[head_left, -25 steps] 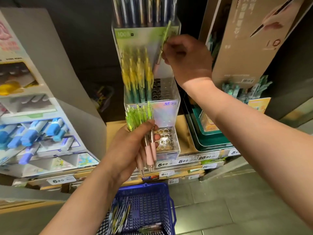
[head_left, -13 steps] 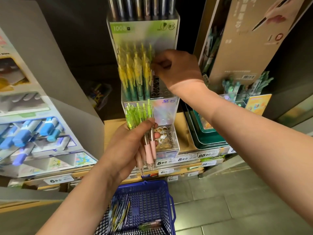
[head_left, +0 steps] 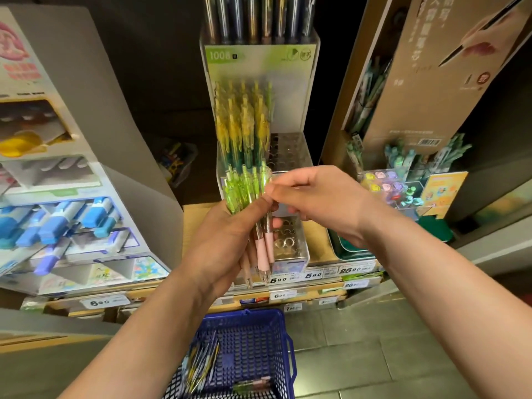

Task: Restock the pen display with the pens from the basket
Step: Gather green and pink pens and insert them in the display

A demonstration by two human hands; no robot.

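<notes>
Green pens (head_left: pixel 244 188) gripped in left hand (head_left: pixel 224 243); one pinched at top by right hand (head_left: pixel 316 197). Step: pen being drawn from bundle. Next, judged: tip-down alignment over vacant display (head_left: pixel 288 148) hole.

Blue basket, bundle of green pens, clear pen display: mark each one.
blue basket (head_left: pixel 244 315): head view, far rim.
bundle of green pens (head_left: pixel 241 191): head view, green upper barrels.
clear pen display (head_left: pixel 290 151): head view, empty hole grid of the middle tier.
</notes>
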